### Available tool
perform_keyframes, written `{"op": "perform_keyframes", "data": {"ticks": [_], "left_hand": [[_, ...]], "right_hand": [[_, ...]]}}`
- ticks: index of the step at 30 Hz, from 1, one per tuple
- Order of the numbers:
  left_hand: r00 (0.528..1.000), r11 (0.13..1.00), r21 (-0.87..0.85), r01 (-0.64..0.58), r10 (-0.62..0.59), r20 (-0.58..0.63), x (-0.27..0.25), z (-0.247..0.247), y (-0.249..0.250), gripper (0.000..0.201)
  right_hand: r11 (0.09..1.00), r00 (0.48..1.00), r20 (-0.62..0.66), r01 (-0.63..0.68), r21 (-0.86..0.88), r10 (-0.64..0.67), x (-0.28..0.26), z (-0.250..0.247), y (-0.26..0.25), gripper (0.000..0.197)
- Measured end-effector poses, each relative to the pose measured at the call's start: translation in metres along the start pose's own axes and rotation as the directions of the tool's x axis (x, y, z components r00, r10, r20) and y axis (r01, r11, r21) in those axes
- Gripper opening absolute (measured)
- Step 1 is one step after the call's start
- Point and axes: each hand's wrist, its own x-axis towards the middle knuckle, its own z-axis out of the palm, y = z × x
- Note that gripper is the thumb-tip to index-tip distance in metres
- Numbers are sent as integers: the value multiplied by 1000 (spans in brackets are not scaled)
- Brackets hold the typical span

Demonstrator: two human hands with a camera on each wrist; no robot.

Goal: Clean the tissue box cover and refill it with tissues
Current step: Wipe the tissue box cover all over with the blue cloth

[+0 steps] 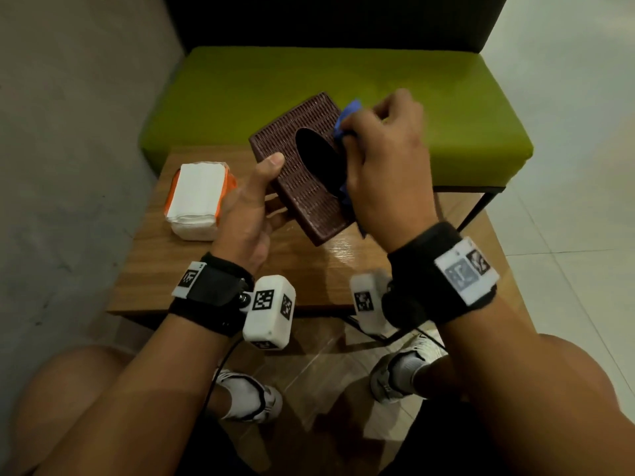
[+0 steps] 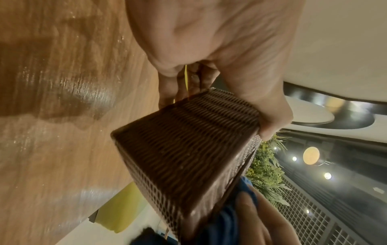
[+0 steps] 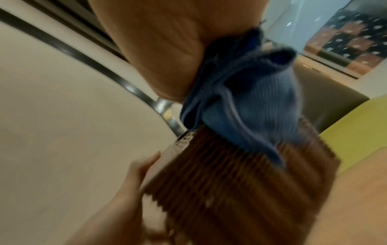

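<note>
- Wooden bench [image 1: 192,269] carries tissue pack [image 1: 197,197], left of the hands.
- Brown woven tissue box cover [image 1: 302,180] held tilted above bench.
- Left hand [image 1: 254,207] grips cover's edge, thumb on top.
- Right hand [image 1: 385,159] fingers [image 1: 391,108] curled, pinching blue cloth [image 1: 347,118] against cover.

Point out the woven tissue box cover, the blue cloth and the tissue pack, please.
tissue box cover [image 1: 311,201]: head view, woven top near the oval slot.
blue cloth [image 3: 247,106]: right wrist view, bunched middle fold.
tissue pack [image 1: 197,192]: head view, white top face.
</note>
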Motion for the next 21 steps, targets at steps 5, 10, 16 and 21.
{"op": "perform_keyframes", "data": {"ticks": [5,10,16,21], "left_hand": [[998,999,-31,-16,14,-60,4,-12,-2,43],[999,999,-35,-13,11,-46,1,-4,-9,22],[995,996,-68,-62,57,-80,6,-10,-4,28],[994,995,-87,-45,36,-103,4,0,-7,21]], "right_hand": [[991,986,99,135,-6,-133,-52,-7,12,11],[997,996,-67,-63,44,66,-44,-6,17,15],[1000,999,37,-17,7,16,-69,-16,29,17],[1000,998,63,5,-10,-4,-76,-17,0,12]]}}
